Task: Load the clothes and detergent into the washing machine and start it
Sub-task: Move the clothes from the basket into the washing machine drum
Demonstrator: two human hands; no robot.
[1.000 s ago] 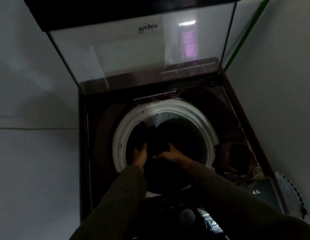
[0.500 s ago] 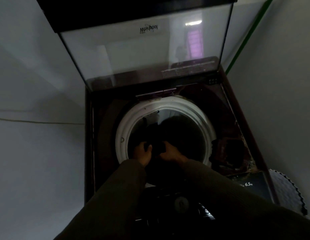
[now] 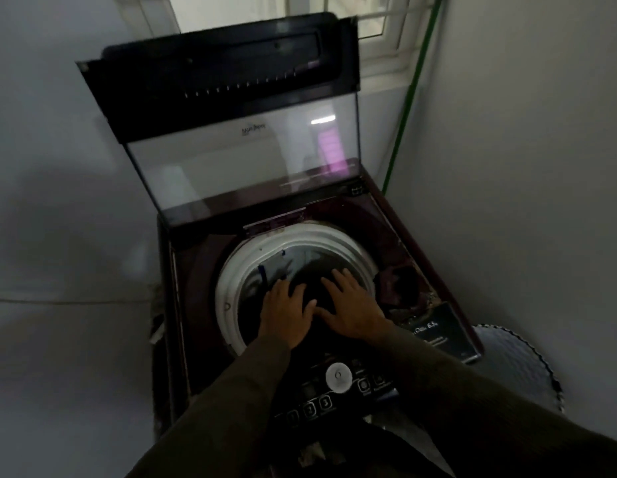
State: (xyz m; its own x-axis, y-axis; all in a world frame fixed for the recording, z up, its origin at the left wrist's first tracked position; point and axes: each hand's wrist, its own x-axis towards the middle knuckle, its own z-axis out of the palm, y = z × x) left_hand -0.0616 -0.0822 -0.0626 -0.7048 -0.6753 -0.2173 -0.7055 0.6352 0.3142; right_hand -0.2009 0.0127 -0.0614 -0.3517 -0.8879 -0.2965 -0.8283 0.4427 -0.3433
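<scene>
— Where are the hands?
— Left hand [image 3: 287,313] and right hand [image 3: 350,310] lie side by side, fingers spread flat, over the drum [image 3: 231,270] of the washing machine [image 3: 182,305].
— The clothes [image 3: 314,284]?
— Dark, in the drum, at twelve o'clock from the dial [image 3: 338,375].

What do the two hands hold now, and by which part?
Nothing is held. The left hand and right hand lie flat, fingers spread, over dark clothes in the drum, gripping nothing.

my left hand [image 3: 287,310] and right hand [image 3: 351,305] fill the near drum opening [image 3: 231,270]; raised lid [image 3: 231,160] blocks behind, walls close beside.
</scene>
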